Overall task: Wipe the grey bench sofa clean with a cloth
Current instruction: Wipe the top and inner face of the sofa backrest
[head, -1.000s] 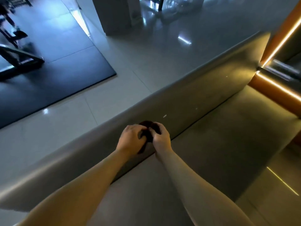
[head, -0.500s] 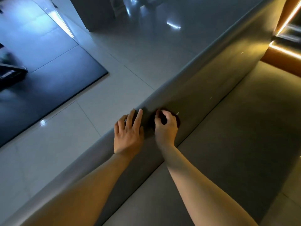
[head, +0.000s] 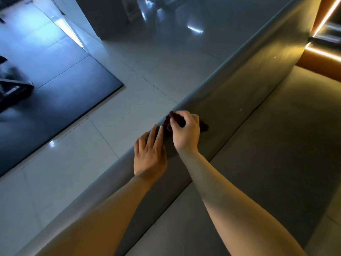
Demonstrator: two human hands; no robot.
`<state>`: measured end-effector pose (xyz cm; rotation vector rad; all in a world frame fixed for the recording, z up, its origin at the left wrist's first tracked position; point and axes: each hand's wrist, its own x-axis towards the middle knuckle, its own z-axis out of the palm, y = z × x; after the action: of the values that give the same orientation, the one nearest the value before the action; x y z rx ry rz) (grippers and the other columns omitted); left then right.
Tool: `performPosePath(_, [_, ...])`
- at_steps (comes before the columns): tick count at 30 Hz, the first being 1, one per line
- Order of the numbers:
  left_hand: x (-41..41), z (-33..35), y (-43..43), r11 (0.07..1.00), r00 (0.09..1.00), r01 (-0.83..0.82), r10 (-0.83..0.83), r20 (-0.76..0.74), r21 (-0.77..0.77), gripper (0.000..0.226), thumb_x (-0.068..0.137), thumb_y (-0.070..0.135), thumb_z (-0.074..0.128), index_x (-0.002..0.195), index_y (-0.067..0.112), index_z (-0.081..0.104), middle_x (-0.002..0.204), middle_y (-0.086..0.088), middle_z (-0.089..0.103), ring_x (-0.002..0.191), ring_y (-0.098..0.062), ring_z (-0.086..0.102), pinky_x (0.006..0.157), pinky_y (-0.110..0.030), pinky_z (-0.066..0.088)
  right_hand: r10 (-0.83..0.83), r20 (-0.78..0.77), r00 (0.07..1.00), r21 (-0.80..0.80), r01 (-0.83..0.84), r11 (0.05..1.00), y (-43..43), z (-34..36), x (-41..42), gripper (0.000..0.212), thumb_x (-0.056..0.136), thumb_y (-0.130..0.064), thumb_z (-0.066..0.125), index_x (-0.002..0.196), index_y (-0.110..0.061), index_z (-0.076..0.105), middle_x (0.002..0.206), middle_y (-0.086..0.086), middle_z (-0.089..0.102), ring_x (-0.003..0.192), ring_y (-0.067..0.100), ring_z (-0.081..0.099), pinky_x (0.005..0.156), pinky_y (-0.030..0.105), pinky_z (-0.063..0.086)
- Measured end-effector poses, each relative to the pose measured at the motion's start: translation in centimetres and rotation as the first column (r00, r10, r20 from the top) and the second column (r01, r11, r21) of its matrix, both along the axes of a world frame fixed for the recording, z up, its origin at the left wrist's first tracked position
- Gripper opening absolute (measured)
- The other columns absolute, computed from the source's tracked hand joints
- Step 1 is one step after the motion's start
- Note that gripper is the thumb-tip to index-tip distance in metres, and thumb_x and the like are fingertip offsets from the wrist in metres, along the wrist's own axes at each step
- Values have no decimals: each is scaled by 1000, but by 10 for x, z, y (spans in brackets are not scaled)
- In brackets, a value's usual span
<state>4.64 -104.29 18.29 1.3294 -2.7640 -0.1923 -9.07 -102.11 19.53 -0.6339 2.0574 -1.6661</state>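
The grey bench sofa (head: pixel 276 145) runs diagonally across the view, its backrest rising to a rounded top edge. My right hand (head: pixel 186 132) grips a small dark brownish cloth (head: pixel 203 126) bunched against the upper backrest near that edge. Most of the cloth is hidden under my fingers. My left hand (head: pixel 149 156) lies flat with straight fingers on the backrest top, just left of the cloth and close to my right hand.
Beyond the backrest lies a glossy tiled floor (head: pixel 129 108) with a dark mat (head: pixel 55 100) and gym equipment (head: pixel 13 87) at far left. A pillar (head: pixel 107 17) stands at the top. An orange lit wall (head: pixel 321 58) ends the sofa at upper right.
Both hands held the cloth together a second ago. My left hand has let go and flattened on the backrest. My right hand has carried the cloth up toward the top edge.
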Motion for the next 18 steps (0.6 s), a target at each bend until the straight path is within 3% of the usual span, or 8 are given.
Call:
performPosePath(2, [1,0,-3,1000,1000,8,-8,3,19,69,102,36,42,162,27,9,168,1,13,145,-26,17,122,-43,19,17,-12,1000,-23,-17,1000,12,-16,18,19,94,-24,70,112,-18,69,113,-1,56,99,11,58,91,25,51])
performPosePath(4, [2,3,-5,999,1000,9,-8,-6,54,68,100,41,35,162,28,10,169,2,12,144,-27,16,122,-43,18,19,166,986,-33,-13,999,28,-29,35,17,94,-21,68,111,-20,67,113,-1,59,101,11,59,90,25,53])
performPosePath(7, [6,8,-2,993,999,16,-10,-49,118,65,100,32,32,162,28,12,169,4,10,147,-25,12,124,-43,14,54,505,861,-96,-6,995,49,-35,59,16,90,-13,65,103,-21,70,104,5,70,94,18,70,77,29,60])
performPosePath(10, [13,15,-3,980,995,53,-35,-97,190,65,103,19,41,162,28,14,169,8,7,151,-20,6,126,-44,13,29,682,730,-65,21,998,61,-32,75,18,88,-7,61,98,-18,72,92,11,74,81,24,72,66,28,57])
performPosePath(13, [30,25,-5,965,994,68,-45,-96,253,66,104,21,47,161,30,15,168,9,11,153,-14,4,125,-46,21,7,705,709,-59,49,997,65,-16,73,17,94,-13,61,104,-20,72,96,7,75,85,20,72,72,30,59])
performPosePath(15, [57,25,-2,985,1000,12,-9,-18,172,65,102,35,51,160,33,20,166,6,20,150,-21,13,121,-48,27,-5,686,727,-119,119,986,58,-6,61,19,98,-16,58,111,-22,71,106,3,74,96,17,71,86,34,60])
performPosePath(18, [94,21,15,997,995,-83,82,61,3,63,102,52,44,159,37,20,163,1,30,144,-29,25,119,-47,20,-21,595,804,-145,133,980,38,2,44,26,100,-18,57,123,-28,66,127,3,63,112,15,65,100,34,54])
